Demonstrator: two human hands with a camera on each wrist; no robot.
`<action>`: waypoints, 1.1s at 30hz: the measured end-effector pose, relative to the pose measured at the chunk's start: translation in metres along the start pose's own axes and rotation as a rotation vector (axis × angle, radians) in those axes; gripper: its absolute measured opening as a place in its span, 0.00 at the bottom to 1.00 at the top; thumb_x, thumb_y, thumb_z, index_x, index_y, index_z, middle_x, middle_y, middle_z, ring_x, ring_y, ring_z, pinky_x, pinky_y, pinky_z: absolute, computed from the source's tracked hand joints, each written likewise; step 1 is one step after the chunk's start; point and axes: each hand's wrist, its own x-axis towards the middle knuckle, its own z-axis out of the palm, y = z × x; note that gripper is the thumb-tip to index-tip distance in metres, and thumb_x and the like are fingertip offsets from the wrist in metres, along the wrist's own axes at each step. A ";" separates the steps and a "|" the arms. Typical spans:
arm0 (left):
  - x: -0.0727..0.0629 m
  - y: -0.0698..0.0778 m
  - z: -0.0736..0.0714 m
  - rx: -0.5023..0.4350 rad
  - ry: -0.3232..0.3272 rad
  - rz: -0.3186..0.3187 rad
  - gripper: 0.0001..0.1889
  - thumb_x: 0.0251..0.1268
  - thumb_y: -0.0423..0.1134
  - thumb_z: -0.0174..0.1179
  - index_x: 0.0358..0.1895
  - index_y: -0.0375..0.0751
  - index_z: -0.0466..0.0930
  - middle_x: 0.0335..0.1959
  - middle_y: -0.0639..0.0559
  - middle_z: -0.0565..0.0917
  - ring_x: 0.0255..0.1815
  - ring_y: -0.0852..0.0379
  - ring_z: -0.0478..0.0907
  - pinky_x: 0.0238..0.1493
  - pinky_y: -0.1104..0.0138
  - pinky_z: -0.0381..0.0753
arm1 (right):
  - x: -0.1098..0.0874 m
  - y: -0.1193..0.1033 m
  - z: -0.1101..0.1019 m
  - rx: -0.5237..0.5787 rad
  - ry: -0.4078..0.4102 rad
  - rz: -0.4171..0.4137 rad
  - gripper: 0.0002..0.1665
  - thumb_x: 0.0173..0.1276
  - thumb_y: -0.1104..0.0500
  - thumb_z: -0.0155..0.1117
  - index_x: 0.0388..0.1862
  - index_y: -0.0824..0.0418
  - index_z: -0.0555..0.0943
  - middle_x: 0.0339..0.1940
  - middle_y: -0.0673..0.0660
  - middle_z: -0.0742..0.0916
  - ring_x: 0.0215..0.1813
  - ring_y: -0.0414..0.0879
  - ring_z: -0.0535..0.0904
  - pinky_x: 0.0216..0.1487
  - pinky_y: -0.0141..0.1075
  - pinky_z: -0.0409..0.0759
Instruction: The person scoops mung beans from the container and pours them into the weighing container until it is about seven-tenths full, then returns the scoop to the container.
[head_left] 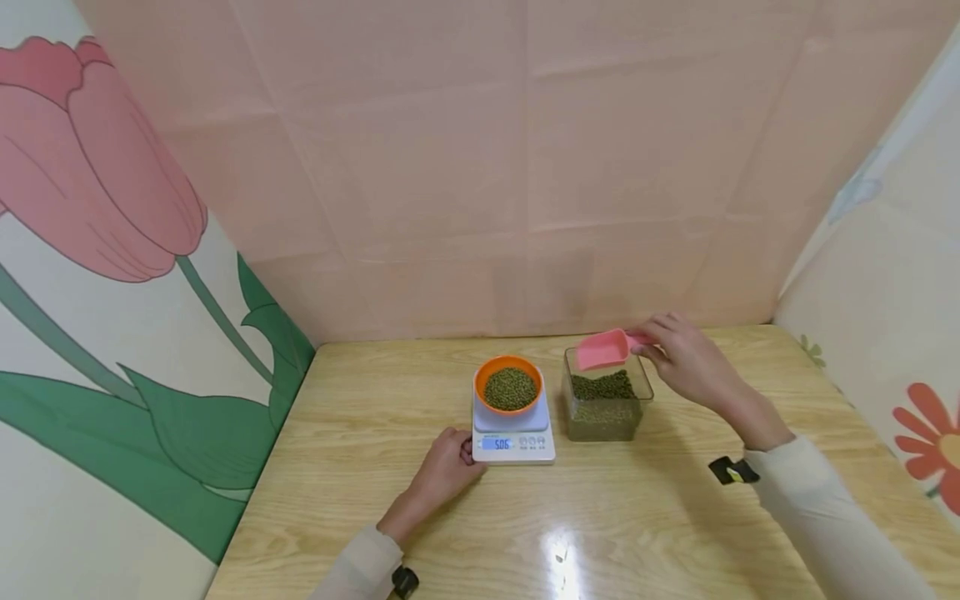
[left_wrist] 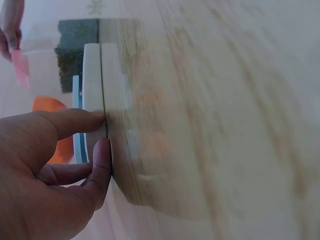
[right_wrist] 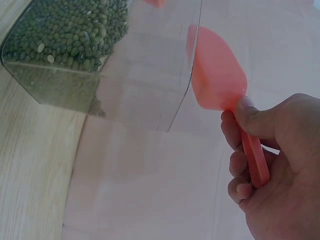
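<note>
A white kitchen scale (head_left: 513,450) carries an orange bowl (head_left: 508,360) of green mung beans (head_left: 510,389); its lit display appears to read 506. My left hand (head_left: 447,465) holds the scale at its front left corner, and in the left wrist view the thumb and forefinger (left_wrist: 75,120) lie against its edge. Curled round the handle of a pink scoop (right_wrist: 217,75), my right hand (right_wrist: 285,145) holds it up over the clear container (head_left: 603,425), which is partly filled with mung beans (right_wrist: 65,35). No beans show in the visible part of the scoop.
Scale and container stand side by side on a wood-grain table (head_left: 360,408). Close behind them rises a pink covered wall (head_left: 420,208). Flower-patterned walls (head_left: 277,367) flank the table on both sides.
</note>
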 end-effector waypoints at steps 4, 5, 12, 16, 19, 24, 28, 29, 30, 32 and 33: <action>0.000 -0.001 0.001 -0.003 -0.004 -0.010 0.18 0.61 0.31 0.74 0.52 0.29 0.83 0.39 0.46 0.76 0.37 0.60 0.72 0.34 0.74 0.74 | -0.002 0.004 0.000 -0.008 -0.009 0.007 0.14 0.72 0.65 0.71 0.54 0.67 0.87 0.50 0.63 0.90 0.54 0.60 0.81 0.56 0.60 0.79; 0.000 -0.001 0.001 -0.001 -0.003 -0.011 0.18 0.61 0.31 0.74 0.53 0.29 0.83 0.39 0.47 0.76 0.37 0.60 0.72 0.34 0.74 0.74 | -0.003 0.005 0.001 -0.011 -0.010 0.007 0.14 0.72 0.65 0.72 0.54 0.67 0.87 0.49 0.63 0.90 0.53 0.59 0.81 0.55 0.60 0.79; 0.000 -0.001 0.001 0.016 0.001 -0.009 0.17 0.61 0.32 0.74 0.52 0.30 0.84 0.39 0.47 0.76 0.37 0.60 0.71 0.35 0.74 0.74 | -0.006 0.010 0.003 -0.046 -0.036 0.006 0.11 0.70 0.67 0.72 0.50 0.67 0.88 0.46 0.62 0.90 0.49 0.58 0.80 0.51 0.58 0.79; 0.001 -0.001 0.001 0.019 0.001 -0.006 0.17 0.60 0.32 0.74 0.51 0.31 0.84 0.38 0.47 0.77 0.38 0.59 0.71 0.35 0.74 0.74 | -0.006 0.012 0.005 -0.058 -0.059 0.005 0.11 0.71 0.67 0.71 0.51 0.67 0.88 0.47 0.63 0.90 0.49 0.57 0.80 0.50 0.57 0.79; 0.001 -0.001 0.001 0.018 -0.001 -0.008 0.17 0.61 0.32 0.74 0.51 0.31 0.84 0.39 0.47 0.76 0.38 0.60 0.71 0.35 0.74 0.74 | -0.006 0.013 0.006 -0.054 -0.083 0.007 0.12 0.71 0.67 0.71 0.52 0.66 0.89 0.49 0.63 0.90 0.49 0.57 0.80 0.50 0.57 0.80; 0.001 -0.001 0.000 0.015 -0.002 -0.013 0.19 0.61 0.32 0.74 0.53 0.30 0.84 0.39 0.47 0.77 0.38 0.60 0.72 0.35 0.74 0.74 | -0.005 0.014 0.008 -0.055 -0.120 0.012 0.13 0.71 0.66 0.70 0.53 0.66 0.89 0.50 0.63 0.90 0.50 0.58 0.81 0.51 0.57 0.80; 0.000 0.000 0.001 0.012 -0.004 -0.015 0.19 0.61 0.32 0.74 0.53 0.30 0.84 0.39 0.47 0.77 0.38 0.59 0.72 0.35 0.74 0.74 | -0.003 0.014 0.010 -0.050 -0.137 0.019 0.13 0.72 0.66 0.70 0.53 0.66 0.89 0.49 0.63 0.90 0.50 0.58 0.81 0.52 0.57 0.80; 0.000 0.000 0.001 0.010 -0.005 -0.015 0.18 0.61 0.32 0.74 0.53 0.30 0.84 0.39 0.47 0.77 0.38 0.59 0.72 0.35 0.74 0.74 | -0.003 0.013 0.011 -0.049 -0.141 0.019 0.12 0.72 0.66 0.70 0.53 0.66 0.89 0.49 0.62 0.91 0.50 0.58 0.81 0.52 0.57 0.80; 0.000 0.000 0.001 0.008 -0.005 -0.015 0.18 0.61 0.32 0.74 0.53 0.30 0.84 0.39 0.47 0.77 0.39 0.59 0.72 0.35 0.74 0.74 | -0.002 0.013 0.012 -0.049 -0.144 0.017 0.12 0.72 0.66 0.70 0.53 0.66 0.89 0.49 0.62 0.91 0.50 0.58 0.81 0.53 0.58 0.81; 0.000 0.000 0.001 0.008 -0.005 -0.013 0.18 0.61 0.32 0.74 0.53 0.30 0.84 0.39 0.47 0.76 0.39 0.58 0.71 0.35 0.74 0.74 | -0.002 0.013 0.013 -0.051 -0.148 0.012 0.12 0.72 0.66 0.70 0.52 0.66 0.89 0.48 0.63 0.91 0.51 0.59 0.81 0.53 0.58 0.81; 0.000 -0.001 0.001 0.009 -0.006 -0.013 0.17 0.62 0.32 0.74 0.53 0.31 0.84 0.39 0.47 0.76 0.39 0.59 0.71 0.34 0.74 0.74 | -0.002 0.013 0.014 -0.053 -0.149 0.011 0.12 0.72 0.66 0.70 0.52 0.66 0.89 0.49 0.63 0.91 0.51 0.59 0.81 0.54 0.59 0.81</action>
